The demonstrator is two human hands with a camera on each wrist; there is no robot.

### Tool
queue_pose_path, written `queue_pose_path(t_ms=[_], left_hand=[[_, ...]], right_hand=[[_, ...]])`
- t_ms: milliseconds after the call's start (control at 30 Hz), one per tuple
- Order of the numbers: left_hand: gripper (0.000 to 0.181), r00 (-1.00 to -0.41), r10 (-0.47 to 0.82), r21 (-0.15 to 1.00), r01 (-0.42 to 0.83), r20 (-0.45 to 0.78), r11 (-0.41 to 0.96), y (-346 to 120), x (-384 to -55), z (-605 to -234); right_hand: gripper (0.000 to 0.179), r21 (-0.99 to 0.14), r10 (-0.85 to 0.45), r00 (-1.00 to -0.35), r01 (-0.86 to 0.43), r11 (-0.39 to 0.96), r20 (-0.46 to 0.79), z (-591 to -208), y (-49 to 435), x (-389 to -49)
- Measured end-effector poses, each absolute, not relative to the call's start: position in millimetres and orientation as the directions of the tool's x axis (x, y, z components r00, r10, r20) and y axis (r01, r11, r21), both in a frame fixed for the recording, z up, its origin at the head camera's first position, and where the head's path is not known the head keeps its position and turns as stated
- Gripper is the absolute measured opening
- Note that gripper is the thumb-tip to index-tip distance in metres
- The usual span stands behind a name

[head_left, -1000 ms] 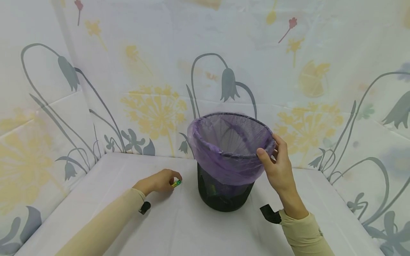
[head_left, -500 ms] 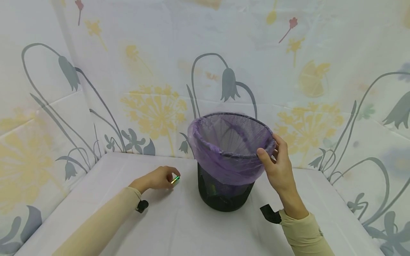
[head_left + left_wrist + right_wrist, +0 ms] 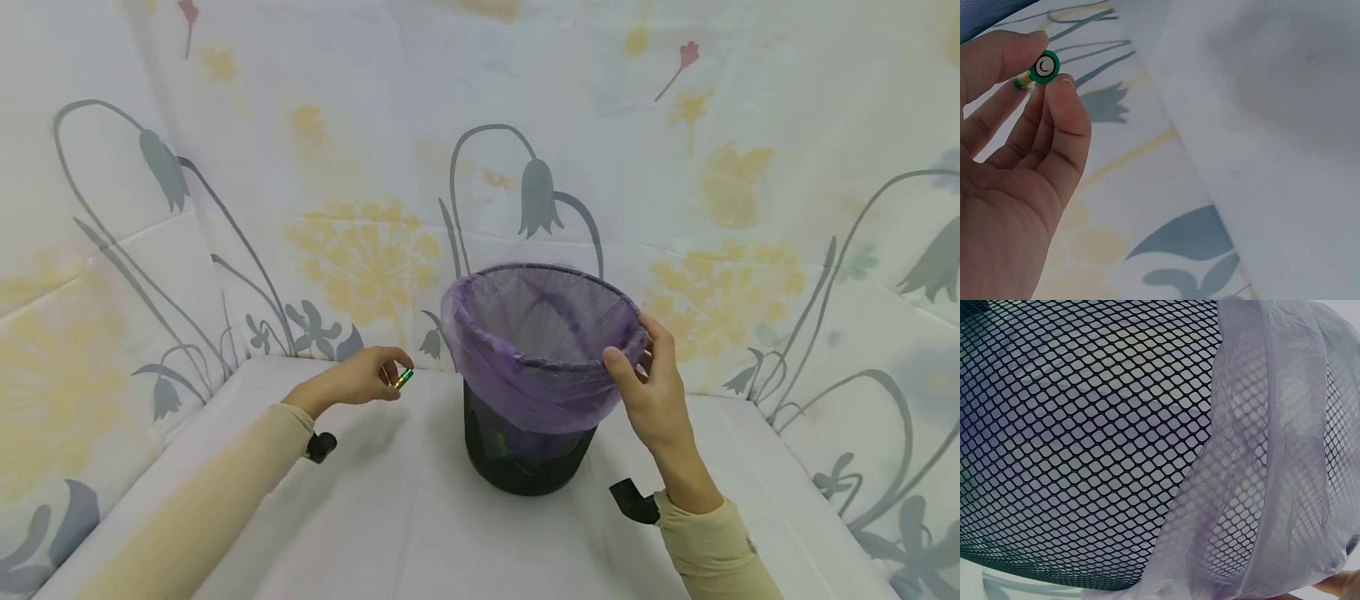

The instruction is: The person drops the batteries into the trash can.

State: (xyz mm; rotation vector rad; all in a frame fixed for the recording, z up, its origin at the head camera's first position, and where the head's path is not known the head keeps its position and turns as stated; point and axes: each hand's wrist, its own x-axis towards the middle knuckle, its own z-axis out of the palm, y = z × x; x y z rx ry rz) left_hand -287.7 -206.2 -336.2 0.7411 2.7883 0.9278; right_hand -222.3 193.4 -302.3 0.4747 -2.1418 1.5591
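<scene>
My left hand (image 3: 358, 377) pinches a small green and gold battery (image 3: 403, 379) between thumb and fingers, raised over the white table to the left of the bin. The left wrist view shows one end of the battery (image 3: 1046, 66) facing the camera. A black mesh wastebasket (image 3: 528, 462) stands on the table, lined with a purple bag (image 3: 525, 396) folded over its rim. With thumb outside and fingers at the rim, my right hand (image 3: 654, 396) grips the bin's right side. Mesh (image 3: 1097, 425) and bag fill most of the right wrist view.
A white cloth covers the table (image 3: 420, 533). Behind it and at both sides hangs a flower-printed cloth (image 3: 360, 125). Something green shows faintly through the mesh low in the bin. A black camera mount sits at each wrist.
My left hand has lifted the battery up off the tabletop and drawn slightly left. My right hand and the bin have stayed in place.
</scene>
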Motion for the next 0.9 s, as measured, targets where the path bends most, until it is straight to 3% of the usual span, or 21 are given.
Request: queue_pose_path(t_ms=[500, 900], left_hand=[[0.044, -0.881, 0.456, 0.522, 0.449, 0.124, 0.725, -199, -284, -229], [0.046, -0.836, 0.529, 0.547, 0.512, 0.143, 0.662, -141, -289, -172]], right_hand=[[0.064, -0.802, -0.005, -0.845, -0.509, 0.314, 0.534, -303, 194, -222], [0.064, -0.800, -0.003, -0.843, -0.511, 0.313, 0.537, -304, 195, -223]])
